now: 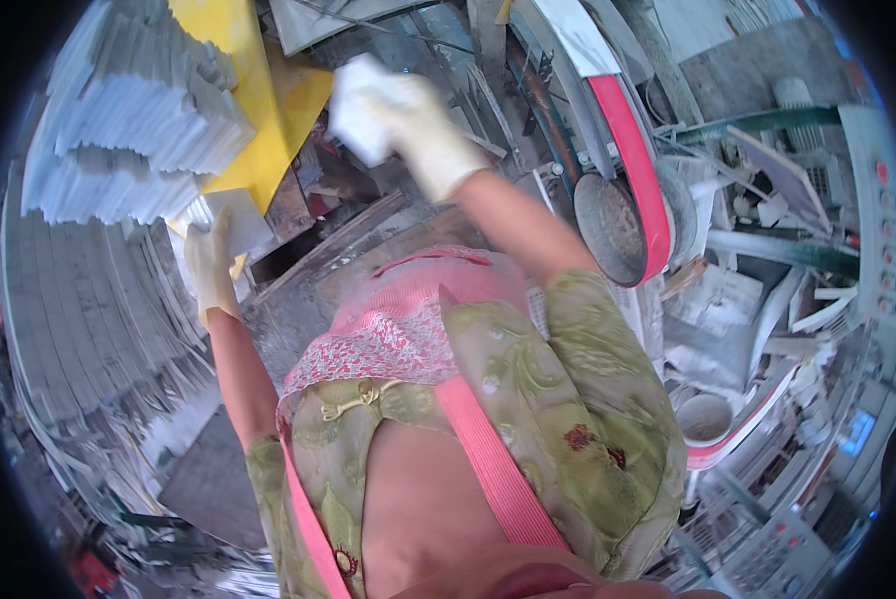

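My left hand (208, 262), in a pale glove, is closed on the near edge of a pale flat tile (240, 222) beside the yellow surface. My right hand (416, 125), gloved too, is raised farther forward. Its fingers are wrapped round a white angular piece (360, 108); motion blurs this piece, and I cannot tell whether it is cloth or something stiff. Tall stacks of thin grey-white slabs (138, 125) stand beyond and left of my left hand. A yellow sheet-like surface (260, 130) lies between the stacks and my right hand.
On the right stands a belt machine with a pink-red belt (627, 150) and a round wheel (609, 228). Long grey strips (88, 309) are piled at the left. A control panel with buttons (882, 230) is at the far right. Scraps and a bucket (704, 417) lie nearer.
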{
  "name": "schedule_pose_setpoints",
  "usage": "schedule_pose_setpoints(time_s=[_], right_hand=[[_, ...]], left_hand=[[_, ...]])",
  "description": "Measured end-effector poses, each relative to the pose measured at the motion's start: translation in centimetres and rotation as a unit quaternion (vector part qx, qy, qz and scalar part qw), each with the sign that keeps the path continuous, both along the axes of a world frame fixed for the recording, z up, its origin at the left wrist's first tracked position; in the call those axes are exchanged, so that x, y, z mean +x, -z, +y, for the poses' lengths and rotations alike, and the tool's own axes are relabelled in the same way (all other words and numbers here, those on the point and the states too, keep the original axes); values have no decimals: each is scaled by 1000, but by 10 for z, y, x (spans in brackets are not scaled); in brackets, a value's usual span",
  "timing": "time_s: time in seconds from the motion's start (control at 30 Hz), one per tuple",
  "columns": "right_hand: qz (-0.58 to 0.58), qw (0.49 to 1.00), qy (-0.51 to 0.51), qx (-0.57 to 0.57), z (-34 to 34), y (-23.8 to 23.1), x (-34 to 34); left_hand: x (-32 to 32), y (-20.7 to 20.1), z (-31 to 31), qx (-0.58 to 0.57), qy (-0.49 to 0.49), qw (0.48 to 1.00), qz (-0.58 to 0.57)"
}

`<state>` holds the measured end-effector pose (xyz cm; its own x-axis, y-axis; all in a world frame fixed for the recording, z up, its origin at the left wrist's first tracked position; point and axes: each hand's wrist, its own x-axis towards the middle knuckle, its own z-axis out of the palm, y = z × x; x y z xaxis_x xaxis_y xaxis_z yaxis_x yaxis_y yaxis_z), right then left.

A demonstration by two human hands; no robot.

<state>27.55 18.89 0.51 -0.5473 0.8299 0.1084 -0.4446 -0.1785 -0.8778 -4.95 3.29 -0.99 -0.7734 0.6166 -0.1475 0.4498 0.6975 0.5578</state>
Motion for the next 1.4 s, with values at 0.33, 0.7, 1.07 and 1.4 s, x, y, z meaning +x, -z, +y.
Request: schedule_pose_setpoints(time_s=[0.33,0.7,1.07,1.4], right_hand=[[-347,927,-8,140,-102,39,-197],[-248,865,12,435,37,21,-1],[-675,603,261,335,183,87,333],[-627,653,108,412,215,91,370]], left_hand=[[-14,-8,1,40,33,986,-156],[3,8,7,55,-12,998,20],[2,-1,0,66,-45,992,-101],[-15,0,-8,40,-43,991,-119]])
